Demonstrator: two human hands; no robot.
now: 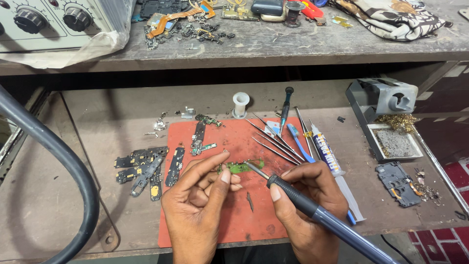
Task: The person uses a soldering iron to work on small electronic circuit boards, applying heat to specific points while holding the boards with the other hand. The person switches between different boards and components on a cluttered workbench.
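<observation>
On the red mat [229,215] — soldering iron [312,208] in right hand [308,200], tip up-left toward green board [240,167] — left hand [200,195] pinching it.

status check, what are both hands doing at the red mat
Left hand pinching green circuit board. Right hand holds soldering iron, tip on board. Tweezers lie close behind.

My view is evenly lit by soft, diffuse light from above; the surface [122,215] and the red mat [234,220] read clearly, without glare. Both hands cast only faint, short shadows. The gap under the upper shelf [273,46] is dark. Focus is sharp mid-frame; the thick black hose [58,156] at left looks slightly soft, and straight edges bow towards the corners.
</observation>
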